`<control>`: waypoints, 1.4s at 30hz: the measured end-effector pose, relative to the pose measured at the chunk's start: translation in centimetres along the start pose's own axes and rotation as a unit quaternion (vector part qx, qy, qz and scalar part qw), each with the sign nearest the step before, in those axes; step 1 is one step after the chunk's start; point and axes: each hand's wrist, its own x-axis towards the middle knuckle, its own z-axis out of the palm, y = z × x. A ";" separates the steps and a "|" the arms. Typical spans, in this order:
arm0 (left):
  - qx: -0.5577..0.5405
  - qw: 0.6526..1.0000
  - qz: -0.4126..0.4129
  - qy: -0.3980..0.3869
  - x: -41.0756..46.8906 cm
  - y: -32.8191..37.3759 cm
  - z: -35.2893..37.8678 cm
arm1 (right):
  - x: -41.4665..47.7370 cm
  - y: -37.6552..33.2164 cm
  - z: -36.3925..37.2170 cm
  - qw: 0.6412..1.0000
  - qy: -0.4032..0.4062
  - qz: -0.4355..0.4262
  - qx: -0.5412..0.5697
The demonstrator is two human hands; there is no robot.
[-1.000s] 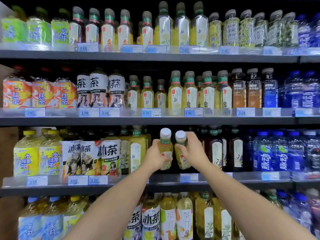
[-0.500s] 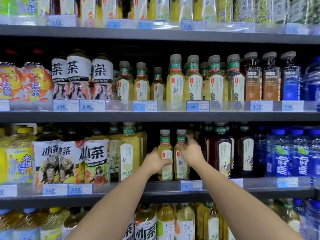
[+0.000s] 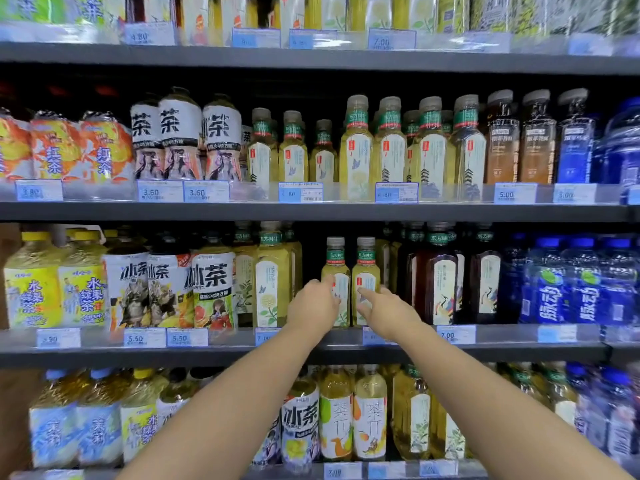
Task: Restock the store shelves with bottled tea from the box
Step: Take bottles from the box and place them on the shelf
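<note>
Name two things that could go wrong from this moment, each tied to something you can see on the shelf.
1. The two small tea bottles stand close together, with the left hand and right hand open at them; a careless nudge might tip one.
2. Tall dark tea bottles stand right beside them, so a toppled bottle could knock into that row.

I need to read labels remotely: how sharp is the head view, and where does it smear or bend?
Head view: centre is fairly sharp, the two small tea bottles by the left hand and right hand readable; edges and the bottom shelf smear; shelf lines bow from the wide lens; upper price tags are soft.
</note>
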 end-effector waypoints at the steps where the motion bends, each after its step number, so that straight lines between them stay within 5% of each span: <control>1: 0.015 1.000 0.005 -0.015 -0.1 0.3 -0.1 | 0.2 0.1 -0.1 1.000 -0.016 0.006 -0.010; 8: 0.084 0.989 -0.020 -0.121 0.5 0.8 0.6 | 1.5 0.7 -0.9 0.992 -0.106 0.013 -0.070; 17: 0.100 0.979 -0.020 -0.175 4.7 0.2 2.8 | 6.2 1.9 0.4 0.985 -0.131 0.037 -0.104; 25: 0.126 0.941 -0.048 -0.309 10.0 -1.6 6.8 | 11.0 2.3 1.6 0.981 -0.152 0.077 -0.094; 42: 0.114 0.942 -0.048 -0.312 14.5 -2.9 11.3 | 16.9 2.6 4.2 0.984 -0.111 0.074 -0.116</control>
